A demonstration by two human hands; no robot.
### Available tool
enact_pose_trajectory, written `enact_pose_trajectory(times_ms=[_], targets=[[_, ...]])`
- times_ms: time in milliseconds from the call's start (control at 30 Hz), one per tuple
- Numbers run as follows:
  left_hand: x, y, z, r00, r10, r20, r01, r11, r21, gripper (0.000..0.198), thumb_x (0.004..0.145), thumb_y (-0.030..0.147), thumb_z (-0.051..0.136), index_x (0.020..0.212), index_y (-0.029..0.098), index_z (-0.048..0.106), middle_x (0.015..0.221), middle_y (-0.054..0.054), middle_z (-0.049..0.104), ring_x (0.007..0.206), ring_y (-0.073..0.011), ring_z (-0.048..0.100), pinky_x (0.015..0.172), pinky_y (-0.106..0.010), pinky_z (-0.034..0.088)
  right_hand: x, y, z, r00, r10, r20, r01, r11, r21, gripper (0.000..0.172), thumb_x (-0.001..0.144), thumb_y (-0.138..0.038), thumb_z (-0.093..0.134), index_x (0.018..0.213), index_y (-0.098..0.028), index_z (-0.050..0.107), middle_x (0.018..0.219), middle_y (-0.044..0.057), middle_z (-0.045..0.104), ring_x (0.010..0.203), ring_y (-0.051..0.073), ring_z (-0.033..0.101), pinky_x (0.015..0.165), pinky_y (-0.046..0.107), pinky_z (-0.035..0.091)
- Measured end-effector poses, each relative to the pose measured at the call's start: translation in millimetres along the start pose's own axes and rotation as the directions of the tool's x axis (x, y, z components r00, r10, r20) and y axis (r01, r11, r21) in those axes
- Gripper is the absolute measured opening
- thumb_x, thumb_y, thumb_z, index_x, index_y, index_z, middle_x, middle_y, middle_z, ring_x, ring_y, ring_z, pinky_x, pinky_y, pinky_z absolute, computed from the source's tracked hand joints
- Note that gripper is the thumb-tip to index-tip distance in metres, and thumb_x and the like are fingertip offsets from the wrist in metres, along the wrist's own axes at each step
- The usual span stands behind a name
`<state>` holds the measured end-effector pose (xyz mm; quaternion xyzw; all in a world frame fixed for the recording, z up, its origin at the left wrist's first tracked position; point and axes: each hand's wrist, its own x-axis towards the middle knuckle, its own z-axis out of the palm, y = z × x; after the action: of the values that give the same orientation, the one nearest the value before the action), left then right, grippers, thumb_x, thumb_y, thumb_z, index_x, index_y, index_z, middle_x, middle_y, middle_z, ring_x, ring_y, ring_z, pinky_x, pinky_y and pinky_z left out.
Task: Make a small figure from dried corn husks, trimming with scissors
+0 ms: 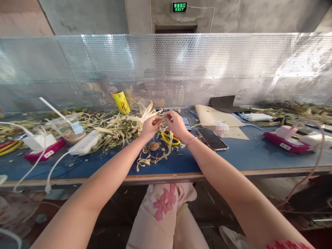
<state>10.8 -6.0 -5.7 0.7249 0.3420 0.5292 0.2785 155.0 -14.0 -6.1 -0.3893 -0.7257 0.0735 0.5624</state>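
My left hand (150, 126) and my right hand (176, 122) meet over the middle of the blue table, fingertips pinched and a small gap apart. Whatever they pinch is too fine to make out. Pale dried husks (146, 113) stick up just behind my left hand. Below the hands lies a small brown coil (155, 146), with curled husk strips (143, 162) around it. Yellow-handled scissors (171, 139) rest close under my right hand, partly hidden by it. A dark phone (212, 139) lies to the right of my right wrist.
Dried plant scraps (111, 138) cover the left side, near a plastic cup with a straw (67, 129), a white power bank (86, 142) and a magenta power strip (45, 151). A yellow can (121, 102) stands behind. Brown paper (211, 117) lies right. A perforated metal screen (166, 69) borders the back.
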Motion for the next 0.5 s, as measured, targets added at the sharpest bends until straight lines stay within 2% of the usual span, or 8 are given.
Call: enact_pose_trajectory(times_ms=[133,333,500], targets=[[1.6,-1.9,0.4,1.0,0.026,-0.003,-0.026,0.999,-0.022,0.017,0.069,0.027,0.058,0.083,0.016,0.059,0.072,-0.003,0.063,0.065,-0.0133,0.06,0.061,-0.027,0.051,0.0,-1.3,0.6,0.998,0.062,-0.024,-0.059,0.995,0.082,0.008,0.073,-0.018,0.047,0.08,-0.02,0.05,0.081,0.003,0.059,0.074,0.014,0.053,0.071,0.03,0.043],[0.3,-1.4,1.2,0.995,0.102,-0.002,-0.101,0.993,0.068,0.012,0.069,0.025,0.057,0.076,0.017,0.062,0.073,-0.002,0.066,0.063,-0.0115,0.059,0.062,-0.025,0.05,4.4,-1.7,-0.5,0.977,0.204,-0.056,-0.189,0.96,0.205,0.009,0.069,-0.018,0.051,0.077,-0.019,0.046,0.075,0.001,0.057,0.07,0.013,0.053,0.073,0.029,0.042],[-1.2,3.9,1.5,0.998,0.057,-0.003,-0.056,0.995,0.085,0.011,0.069,0.023,0.057,0.074,0.017,0.065,0.079,-0.004,0.068,0.07,-0.0144,0.061,0.067,-0.028,0.05,5.9,-2.9,-1.5,0.969,0.246,-0.025,-0.232,0.939,0.253,0.008,0.069,-0.017,0.051,0.075,-0.019,0.046,0.074,0.001,0.057,0.069,0.012,0.053,0.072,0.028,0.043]])
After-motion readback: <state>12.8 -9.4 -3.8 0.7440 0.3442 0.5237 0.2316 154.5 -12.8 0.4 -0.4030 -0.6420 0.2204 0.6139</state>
